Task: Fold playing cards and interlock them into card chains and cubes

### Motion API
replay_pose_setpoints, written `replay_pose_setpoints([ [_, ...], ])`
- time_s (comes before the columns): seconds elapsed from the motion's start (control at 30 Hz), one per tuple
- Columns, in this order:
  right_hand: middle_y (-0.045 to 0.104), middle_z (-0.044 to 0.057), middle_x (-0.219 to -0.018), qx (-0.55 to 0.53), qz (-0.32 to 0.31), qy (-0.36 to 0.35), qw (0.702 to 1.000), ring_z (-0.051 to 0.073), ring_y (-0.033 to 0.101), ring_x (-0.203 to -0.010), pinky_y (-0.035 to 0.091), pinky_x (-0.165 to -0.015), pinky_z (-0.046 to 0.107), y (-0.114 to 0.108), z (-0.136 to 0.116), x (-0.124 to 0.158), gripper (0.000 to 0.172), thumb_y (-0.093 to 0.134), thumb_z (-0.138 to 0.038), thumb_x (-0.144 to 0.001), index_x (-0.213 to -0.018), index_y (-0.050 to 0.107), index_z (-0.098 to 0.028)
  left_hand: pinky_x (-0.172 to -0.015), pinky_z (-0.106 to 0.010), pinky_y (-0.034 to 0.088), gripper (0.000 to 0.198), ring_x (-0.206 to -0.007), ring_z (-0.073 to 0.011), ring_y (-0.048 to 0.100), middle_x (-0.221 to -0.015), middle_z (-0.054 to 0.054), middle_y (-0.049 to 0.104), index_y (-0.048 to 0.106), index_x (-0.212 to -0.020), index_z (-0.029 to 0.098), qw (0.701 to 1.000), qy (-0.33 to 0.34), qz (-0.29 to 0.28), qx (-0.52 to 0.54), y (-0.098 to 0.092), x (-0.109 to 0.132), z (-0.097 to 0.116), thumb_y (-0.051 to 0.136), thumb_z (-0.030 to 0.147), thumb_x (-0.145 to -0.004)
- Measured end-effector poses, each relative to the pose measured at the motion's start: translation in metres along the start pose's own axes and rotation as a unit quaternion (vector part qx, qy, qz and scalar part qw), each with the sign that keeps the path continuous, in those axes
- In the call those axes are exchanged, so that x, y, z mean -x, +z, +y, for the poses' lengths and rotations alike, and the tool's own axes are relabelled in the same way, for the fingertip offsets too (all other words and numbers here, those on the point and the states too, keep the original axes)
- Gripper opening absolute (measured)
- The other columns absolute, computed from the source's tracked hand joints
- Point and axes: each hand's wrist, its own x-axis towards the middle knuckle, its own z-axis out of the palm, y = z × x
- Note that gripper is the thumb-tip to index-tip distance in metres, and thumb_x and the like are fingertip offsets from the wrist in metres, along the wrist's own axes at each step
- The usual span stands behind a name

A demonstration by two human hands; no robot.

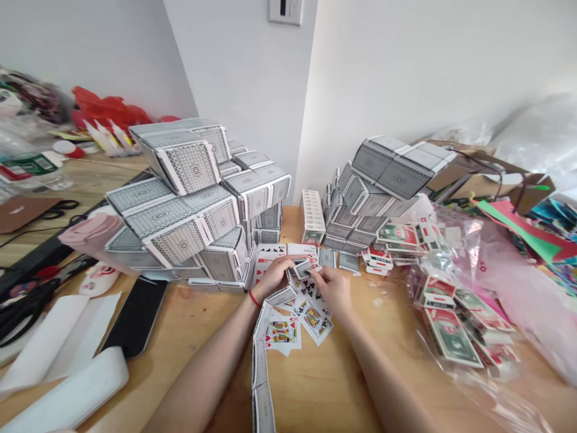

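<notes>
My left hand (273, 276), with a red band at the wrist, is closed around the far end of a chain of folded playing cards (260, 361). The chain curves from there down to the bottom edge of view. Opposite it, my right hand (334, 287) pinches a grey-backed playing card (303, 269) between thumb and fingers, against the chain's end. How the card is folded there is partly hidden by the fingers. Under and beside the hands lie loose face-up cards, among them a king of clubs (314, 319) and a heart face card (283, 332).
Stacked card-block structures stand at the left (184, 198) and the right (383, 180). Green and red card boxes (451, 337) lie in clear plastic at the right. A black phone (137, 316), a white paper roll (72, 391) and black scissors (27, 300) are at the left.
</notes>
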Motion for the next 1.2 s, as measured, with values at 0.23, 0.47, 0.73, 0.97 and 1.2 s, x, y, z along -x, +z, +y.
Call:
replay_pose_setpoints([
  [0.23,0.041,-0.006,-0.049,-0.117,-0.323,-0.043,0.938,0.009,0.036,-0.044,0.028,-0.043,0.019,-0.04,-0.055,0.02,0.031,0.046,-0.047,-0.082,-0.088,0.059,-0.018,-0.068,-0.028,0.047,0.04,-0.083,-0.0203,0.062,-0.097,-0.008,0.069,0.066,-0.098,0.012,0.996,-0.024,0.047,0.07,0.0,0.001,0.005,0.049,0.015,-0.062],
  [0.47,0.062,-0.001,-0.065,0.048,-0.484,-0.228,0.844,0.014,0.054,-0.058,0.031,-0.052,0.021,-0.031,-0.106,0.072,0.042,0.041,-0.055,-0.083,-0.111,0.054,-0.026,-0.075,-0.034,0.048,0.038,-0.091,-0.0218,0.062,-0.097,-0.008,0.069,0.065,-0.101,0.015,0.996,-0.028,0.029,0.085,-0.002,0.001,-0.001,0.05,0.018,-0.066],
  [0.73,0.067,0.008,-0.08,0.276,-0.466,-0.253,0.802,0.025,0.063,-0.065,0.038,-0.052,0.029,-0.025,-0.115,0.083,0.054,0.063,-0.056,-0.061,-0.097,0.051,-0.018,-0.077,-0.032,0.049,0.049,-0.097,-0.0214,0.059,-0.109,-0.009,0.065,0.059,-0.113,0.017,0.992,0.004,0.038,0.119,-0.003,0.0,-0.004,0.05,0.012,-0.065],
  [0.97,0.066,0.004,-0.07,0.345,-0.436,-0.358,0.75,0.018,0.059,-0.047,0.023,-0.033,0.027,-0.033,-0.096,0.103,0.036,0.051,-0.013,-0.074,-0.11,0.048,-0.017,-0.079,-0.034,0.048,0.042,-0.096,-0.0222,0.059,-0.106,-0.01,0.066,0.064,-0.105,0.013,0.996,-0.008,0.025,0.087,-0.004,0.002,-0.002,0.051,0.014,-0.065],
  [1.2,0.064,0.003,-0.065,0.368,-0.349,-0.414,0.756,0.019,0.057,-0.053,0.045,-0.061,0.033,-0.063,-0.109,0.077,0.053,0.054,-0.011,-0.067,-0.119,0.044,-0.021,-0.072,-0.03,0.048,0.065,-0.092,-0.0213,0.06,-0.115,-0.006,0.062,0.05,-0.125,0.022,0.998,0.026,0.017,0.06,-0.003,0.003,0.0,0.045,0.011,-0.061],
])
